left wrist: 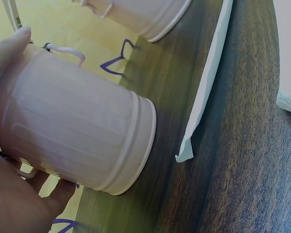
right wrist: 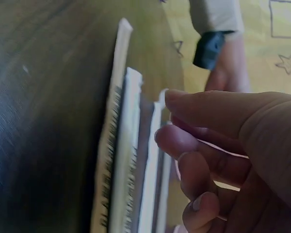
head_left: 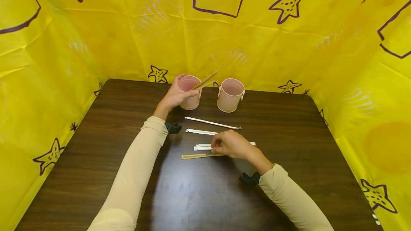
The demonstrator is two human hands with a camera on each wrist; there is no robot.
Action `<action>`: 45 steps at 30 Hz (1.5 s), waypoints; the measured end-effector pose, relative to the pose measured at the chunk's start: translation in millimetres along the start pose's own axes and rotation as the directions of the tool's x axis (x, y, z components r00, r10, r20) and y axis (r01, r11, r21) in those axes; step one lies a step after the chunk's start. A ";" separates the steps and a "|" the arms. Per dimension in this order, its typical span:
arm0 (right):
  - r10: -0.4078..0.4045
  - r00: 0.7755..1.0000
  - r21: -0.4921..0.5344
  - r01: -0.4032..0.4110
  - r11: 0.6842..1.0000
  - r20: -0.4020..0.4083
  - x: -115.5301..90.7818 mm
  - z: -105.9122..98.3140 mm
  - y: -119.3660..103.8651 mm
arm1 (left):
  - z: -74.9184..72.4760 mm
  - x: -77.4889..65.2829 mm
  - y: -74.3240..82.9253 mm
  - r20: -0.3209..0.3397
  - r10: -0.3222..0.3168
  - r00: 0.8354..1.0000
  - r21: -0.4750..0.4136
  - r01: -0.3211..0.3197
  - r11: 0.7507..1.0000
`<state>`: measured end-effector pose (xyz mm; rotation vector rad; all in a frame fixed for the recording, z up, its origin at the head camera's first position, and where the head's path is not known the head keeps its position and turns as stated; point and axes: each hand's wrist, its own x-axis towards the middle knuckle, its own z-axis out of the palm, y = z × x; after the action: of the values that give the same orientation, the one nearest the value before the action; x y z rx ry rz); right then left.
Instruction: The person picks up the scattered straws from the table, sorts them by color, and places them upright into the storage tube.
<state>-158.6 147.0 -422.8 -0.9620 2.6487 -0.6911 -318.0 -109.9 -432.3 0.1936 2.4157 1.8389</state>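
My left hand [head_left: 176, 93] grips a pale pink bucket [left wrist: 72, 121] at the back of the table, thumb at its rim and fingers round the far side. Two tan paper-wrapped sticks [head_left: 207, 80] lean out of that bucket past the thumb; the wrappers hide their kind. Over the table's middle, my right hand [head_left: 232, 144] hovers at the white wrapped sticks [right wrist: 149, 165], thumb and forefinger tips apart. Whether a fingertip touches one is unclear. Nearest the front lies a tan wrapped stick [head_left: 194, 156] with dark print, its right part behind the hand.
A second pink bucket [head_left: 228, 99] with side handles stands right of the first. Between buckets and right hand lie a thin white wrapped stick [head_left: 212, 122] and another white one [head_left: 199, 131]. Yellow patterned sheeting [head_left: 179, 42] walls the dark wooden table [head_left: 106, 134].
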 end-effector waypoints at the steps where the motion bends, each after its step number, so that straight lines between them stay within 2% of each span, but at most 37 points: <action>1: -0.001 1.000 -0.009 0.001 1.000 0.004 -0.4 3.0 -1.3 | 0.0 -0.4 -0.2 -0.001 -0.001 1.000 0.002 0.001 1.000; 9: -0.003 1.000 -0.038 0.003 0.999 0.000 -1.4 22.2 -3.7 | -0.1 -0.4 -1.3 -0.009 -0.002 1.000 0.018 0.002 1.000; 18: 0.025 0.999 -0.098 -0.027 0.995 -0.028 -2.0 34.0 -6.4 | 1.0 0.5 -0.5 -0.006 0.002 1.000 -0.001 -0.002 1.000; 25: 0.007 1.000 -0.125 -0.010 0.992 -0.029 -2.8 39.0 -4.3 | 0.3 -0.4 -0.1 -0.006 0.009 1.000 -0.004 -0.009 1.000; 30: -0.006 1.000 -0.115 0.005 0.993 -0.003 -5.5 32.0 -1.9 | 1.6 -0.6 1.1 -0.004 0.007 1.000 -0.010 -0.007 1.000; 34: -0.032 0.999 -0.045 0.032 0.998 -0.009 -6.7 20.8 1.3 | 1.9 -0.6 0.4 -0.002 0.010 1.000 -0.017 -0.010 1.000; 35: -0.037 0.999 -0.018 0.037 0.999 -0.015 -6.6 17.8 1.8 | 1.2 -2.7 4.6 0.005 0.002 1.000 -0.021 -0.002 1.000; 40: -0.037 0.996 0.077 0.043 0.996 -0.086 -6.4 0.9 5.1 | 0.7 -2.5 3.5 0.007 0.007 1.000 -0.018 -0.006 1.000; 45: -0.035 0.975 0.131 0.064 0.989 -0.218 -5.7 -16.6 6.9 | 0.4 0.5 -2.1 -0.007 0.009 1.000 0.004 -0.009 1.000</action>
<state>-164.3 161.2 -411.7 -0.9670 2.7222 -1.0301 -318.5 -109.9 -434.4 0.1997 2.4273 1.8417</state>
